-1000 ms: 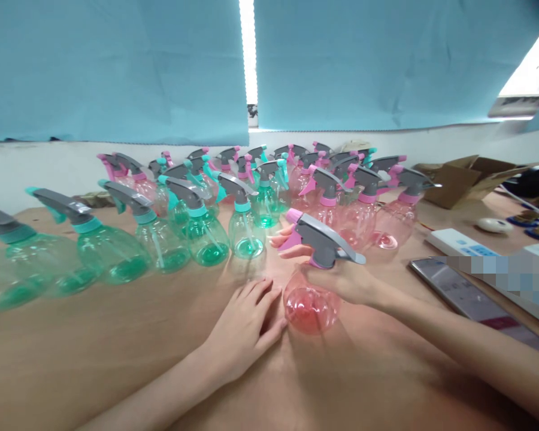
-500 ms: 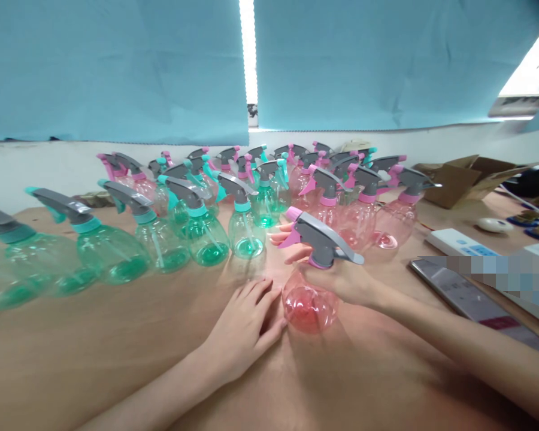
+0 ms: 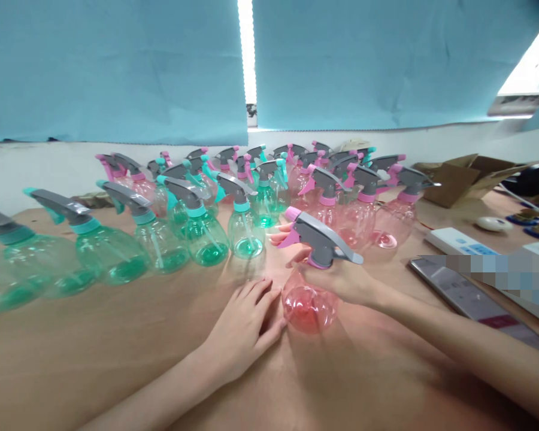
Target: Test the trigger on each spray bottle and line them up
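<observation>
Right hand [image 3: 341, 278]: gripping the pink spray bottle [image 3: 308, 305] by its neck, steadying it.
Left hand [image 3: 245, 329]: lying open and empty, fingertips bracing beside that bottle's base.
Green spray bottles [image 3: 206, 236]: standing behind it, leftward.

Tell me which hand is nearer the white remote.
Right. The right hand, gripping the pink spray bottle, is left of the white remote; the left hand lies flat farther left.

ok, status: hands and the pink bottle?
Right hand shut on pink bottle at the neck. Left hand open, flat on table, beside its base. Rows of bottles stand just behind.
</observation>
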Tool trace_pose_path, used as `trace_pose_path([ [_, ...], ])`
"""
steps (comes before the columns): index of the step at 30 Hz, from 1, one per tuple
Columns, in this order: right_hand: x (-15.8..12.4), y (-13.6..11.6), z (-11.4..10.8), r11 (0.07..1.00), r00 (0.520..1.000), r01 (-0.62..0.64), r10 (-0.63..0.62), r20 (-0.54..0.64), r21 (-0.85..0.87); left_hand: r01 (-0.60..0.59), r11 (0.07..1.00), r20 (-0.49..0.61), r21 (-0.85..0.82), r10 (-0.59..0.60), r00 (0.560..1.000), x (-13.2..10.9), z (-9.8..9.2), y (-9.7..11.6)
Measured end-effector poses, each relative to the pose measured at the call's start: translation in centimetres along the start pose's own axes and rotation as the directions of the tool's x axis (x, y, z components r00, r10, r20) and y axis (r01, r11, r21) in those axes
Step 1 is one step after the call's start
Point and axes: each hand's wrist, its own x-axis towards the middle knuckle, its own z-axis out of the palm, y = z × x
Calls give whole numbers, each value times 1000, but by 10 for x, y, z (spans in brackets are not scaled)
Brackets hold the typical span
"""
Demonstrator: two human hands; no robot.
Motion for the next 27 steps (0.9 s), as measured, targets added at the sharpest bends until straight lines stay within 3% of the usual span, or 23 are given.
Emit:
trace_pose_path([
  [27,3,-11,-2,998,998,-62,62,13,15,12,1000,19,-3,-11,1000,0,-2,2],
])
